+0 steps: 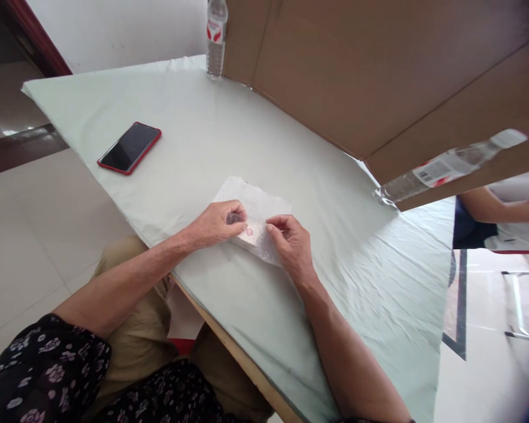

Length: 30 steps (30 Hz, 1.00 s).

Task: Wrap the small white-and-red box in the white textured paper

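Note:
A white paper napkin (264, 205) lies on the pale green table cover (203, 135). On it sit a few tiny pink bits (249, 231), too small to name. My left hand (218, 222) rests on the napkin's left side with its fingers curled in, pinching a small dark thing I cannot make out. My right hand (291, 241) lies on the napkin's right side, fingers bent and pressed together close to the pink bits. The two hands are a few centimetres apart.
A red-cased phone (130, 148) lies face up at the left. One water bottle (216, 36) stands at the back, another (449, 166) at the right. A big cardboard sheet (379, 76) leans over the table's far side. Another person's arm (498, 208) shows at the right.

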Each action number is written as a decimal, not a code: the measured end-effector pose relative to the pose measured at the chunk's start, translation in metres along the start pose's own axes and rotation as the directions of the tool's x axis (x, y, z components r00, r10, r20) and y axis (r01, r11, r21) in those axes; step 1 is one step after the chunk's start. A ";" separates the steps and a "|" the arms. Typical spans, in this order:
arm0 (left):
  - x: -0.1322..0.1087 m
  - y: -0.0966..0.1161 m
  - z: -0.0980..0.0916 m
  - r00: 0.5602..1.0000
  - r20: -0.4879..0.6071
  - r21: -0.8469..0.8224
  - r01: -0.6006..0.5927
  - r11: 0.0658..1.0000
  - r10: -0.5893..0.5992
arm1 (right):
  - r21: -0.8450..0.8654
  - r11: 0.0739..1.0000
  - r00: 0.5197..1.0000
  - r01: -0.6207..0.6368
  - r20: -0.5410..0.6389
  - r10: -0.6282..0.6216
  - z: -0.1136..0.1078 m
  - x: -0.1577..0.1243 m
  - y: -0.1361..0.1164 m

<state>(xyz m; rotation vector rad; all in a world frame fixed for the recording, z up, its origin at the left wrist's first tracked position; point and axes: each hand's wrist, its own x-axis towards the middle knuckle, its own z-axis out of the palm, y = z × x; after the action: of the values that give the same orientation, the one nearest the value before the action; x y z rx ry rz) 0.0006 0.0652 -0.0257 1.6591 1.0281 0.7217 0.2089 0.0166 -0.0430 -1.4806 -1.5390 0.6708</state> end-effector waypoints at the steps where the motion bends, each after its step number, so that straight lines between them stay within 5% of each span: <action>1: 0.000 -0.001 0.000 1.000 0.000 0.007 -0.005 1.000 0.005 | -0.091 0.991 0.992 0.102 -0.062 -0.108 -0.001 -0.002 -0.002; 3: 0.001 -0.002 0.001 1.000 -0.002 0.024 -0.019 1.000 0.019 | -0.273 0.911 0.934 0.309 -0.090 -0.344 0.000 -0.007 -0.010; 5: 0.001 -0.003 0.002 0.999 0.002 0.032 -0.032 0.999 0.032 | -0.397 0.785 0.861 0.475 0.023 -0.509 0.003 -0.013 -0.017; 8: 0.001 -0.001 -0.002 0.999 -0.006 0.063 -0.046 0.997 0.047 | -0.476 0.645 0.791 0.598 0.223 -0.570 0.010 -0.018 -0.022; 16: -0.007 -0.003 -0.037 0.999 -0.036 0.174 0.044 0.984 -0.039 | -0.584 0.556 0.801 0.592 0.347 -0.488 0.015 -0.017 -0.027; 24: -0.033 -0.014 -0.049 0.941 -0.293 0.333 0.267 0.904 -0.170 | -0.641 0.499 0.809 0.583 0.402 -0.429 0.023 -0.013 -0.026; 30: -0.035 0.003 -0.056 0.911 -0.129 0.295 0.413 0.862 -0.392 | -0.651 0.469 0.794 0.597 0.396 -0.461 0.025 -0.010 -0.024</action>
<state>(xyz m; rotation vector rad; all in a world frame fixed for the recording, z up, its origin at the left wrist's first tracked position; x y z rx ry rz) -0.0614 0.0583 -0.0051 1.6127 1.5462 0.3424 0.1748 0.0077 -0.0364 -1.3520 -2.4544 -0.3165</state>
